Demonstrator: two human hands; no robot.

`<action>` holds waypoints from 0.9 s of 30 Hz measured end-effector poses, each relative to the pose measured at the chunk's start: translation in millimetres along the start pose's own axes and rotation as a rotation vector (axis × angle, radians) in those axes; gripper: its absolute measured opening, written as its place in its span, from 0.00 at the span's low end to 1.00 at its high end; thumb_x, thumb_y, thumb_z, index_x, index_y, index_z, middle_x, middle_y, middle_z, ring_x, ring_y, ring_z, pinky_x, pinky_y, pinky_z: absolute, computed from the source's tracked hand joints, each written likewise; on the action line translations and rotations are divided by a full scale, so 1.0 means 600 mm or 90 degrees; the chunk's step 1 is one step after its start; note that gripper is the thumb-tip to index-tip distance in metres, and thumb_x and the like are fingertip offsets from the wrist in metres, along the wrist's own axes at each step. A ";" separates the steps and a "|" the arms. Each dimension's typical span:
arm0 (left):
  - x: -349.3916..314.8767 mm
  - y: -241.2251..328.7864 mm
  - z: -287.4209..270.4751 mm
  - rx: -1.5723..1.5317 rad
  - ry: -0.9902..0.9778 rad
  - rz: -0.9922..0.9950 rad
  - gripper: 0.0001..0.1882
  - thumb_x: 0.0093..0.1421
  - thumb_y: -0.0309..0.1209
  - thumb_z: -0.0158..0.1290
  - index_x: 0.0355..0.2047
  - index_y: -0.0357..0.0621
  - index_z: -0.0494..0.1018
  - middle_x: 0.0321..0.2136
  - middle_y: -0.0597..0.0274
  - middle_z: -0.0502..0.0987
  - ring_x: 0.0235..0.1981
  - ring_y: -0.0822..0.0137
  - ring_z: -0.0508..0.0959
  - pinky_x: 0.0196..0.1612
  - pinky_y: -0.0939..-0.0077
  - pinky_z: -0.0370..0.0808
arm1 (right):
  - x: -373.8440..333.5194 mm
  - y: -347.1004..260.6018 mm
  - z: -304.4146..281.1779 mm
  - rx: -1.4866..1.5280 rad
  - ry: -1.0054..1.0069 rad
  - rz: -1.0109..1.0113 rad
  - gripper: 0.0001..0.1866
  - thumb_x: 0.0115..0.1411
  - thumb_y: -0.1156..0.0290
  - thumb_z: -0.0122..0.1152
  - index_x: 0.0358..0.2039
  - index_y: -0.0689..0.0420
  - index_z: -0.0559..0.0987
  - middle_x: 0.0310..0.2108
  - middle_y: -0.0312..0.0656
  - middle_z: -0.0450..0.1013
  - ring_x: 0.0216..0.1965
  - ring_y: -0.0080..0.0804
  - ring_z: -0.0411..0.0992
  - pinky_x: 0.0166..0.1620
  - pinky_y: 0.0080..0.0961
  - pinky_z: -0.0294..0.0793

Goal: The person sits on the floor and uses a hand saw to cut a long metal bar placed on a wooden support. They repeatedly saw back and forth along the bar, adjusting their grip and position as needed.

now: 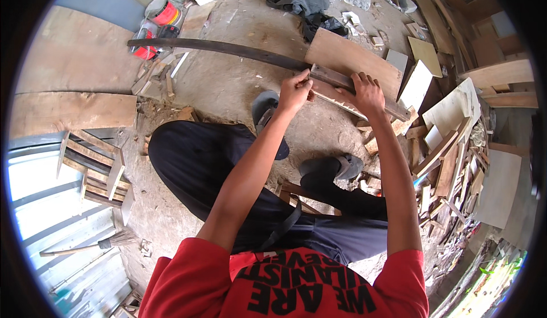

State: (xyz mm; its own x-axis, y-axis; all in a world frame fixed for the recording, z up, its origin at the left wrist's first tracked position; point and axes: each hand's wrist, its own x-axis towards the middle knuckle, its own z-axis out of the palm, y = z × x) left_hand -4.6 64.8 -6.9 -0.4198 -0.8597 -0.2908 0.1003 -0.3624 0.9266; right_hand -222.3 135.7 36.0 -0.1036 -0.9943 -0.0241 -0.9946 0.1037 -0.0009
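A long dark wooden strip (228, 49) runs from the far left across to the space in front of my knees. A shorter brown wooden piece (330, 77) lies along its right part, and a thin board with a pale, rough edge (341, 102) shows below it. My right hand (367, 94) grips the shorter piece, fingers over its far edge and thumb on the near side. At that piece's left end is my left hand (296, 94), its fingertips pinched together; whatever is between them is too small to make out.
A flat plywood panel (356, 61) lies just beyond my hands. Scrap wood (447, 164) is heaped to the right. Red buckets (162, 11) stand at the far left, near dark plastic sheeting (299, 1). A broom (114, 241) and a slatted wooden frame (94, 167) are at the left.
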 end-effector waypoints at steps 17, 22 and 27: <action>0.023 -0.008 -0.034 0.175 -0.055 0.103 0.21 0.65 0.25 0.53 0.59 0.37 0.70 0.21 0.68 0.75 0.21 0.80 0.72 0.26 0.80 0.74 | 0.003 -0.001 0.007 -0.011 0.030 -0.027 0.35 0.56 0.39 0.60 0.50 0.58 0.73 0.48 0.47 0.73 0.51 0.44 0.73 0.55 0.44 0.70; 0.027 -0.021 -0.035 0.191 -0.040 0.150 0.21 0.66 0.26 0.52 0.59 0.39 0.70 0.17 0.73 0.69 0.17 0.81 0.66 0.21 0.80 0.67 | 0.005 -0.002 0.004 0.003 0.025 -0.037 0.35 0.58 0.41 0.60 0.51 0.61 0.73 0.48 0.49 0.73 0.48 0.48 0.74 0.54 0.42 0.71; 0.027 -0.025 -0.028 0.219 -0.015 0.161 0.20 0.67 0.27 0.51 0.59 0.42 0.71 0.17 0.74 0.66 0.17 0.82 0.64 0.21 0.82 0.64 | 0.004 0.003 0.009 -0.001 0.037 -0.046 0.35 0.58 0.42 0.60 0.51 0.62 0.73 0.48 0.49 0.73 0.47 0.48 0.74 0.53 0.42 0.71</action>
State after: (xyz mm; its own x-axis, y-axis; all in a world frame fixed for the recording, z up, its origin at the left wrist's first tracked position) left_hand 2.2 50.4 -29.3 -0.4408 -0.8966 -0.0426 -0.1019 0.0028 0.9948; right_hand -224.3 133.8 30.8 -0.0315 -0.9989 0.0338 -0.9995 0.0316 0.0004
